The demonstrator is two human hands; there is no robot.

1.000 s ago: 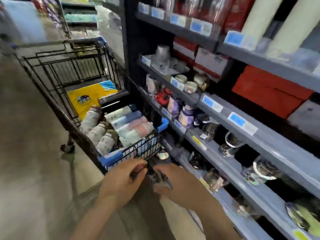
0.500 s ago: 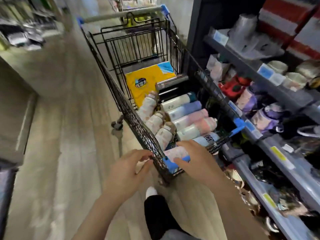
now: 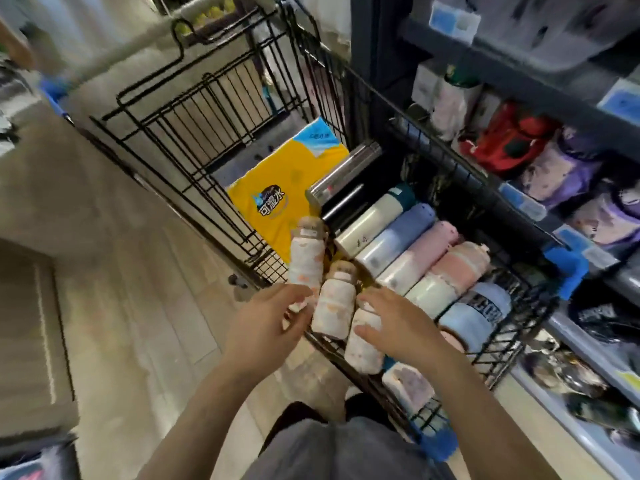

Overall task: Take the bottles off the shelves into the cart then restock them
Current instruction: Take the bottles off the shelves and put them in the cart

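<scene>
Bottles lay packed in the black wire cart (image 3: 349, 109). Three floral bottles (image 3: 334, 299) stood near its near-left corner, long axes running away from the person. Left hand (image 3: 266, 323) spread released fingers beside the outer one; right hand (image 3: 398, 320) rested released fingers on the nearest. Pastel flasks (image 3: 408, 244) filled the right side, beside a yellow packet (image 3: 277, 199).

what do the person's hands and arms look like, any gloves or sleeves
Both the left hand and right hand are bare: no gloves, rings or watch show. The forearms are uncovered too, with no sleeve reaching into view. Lower down, grey clothing shows.
</scene>
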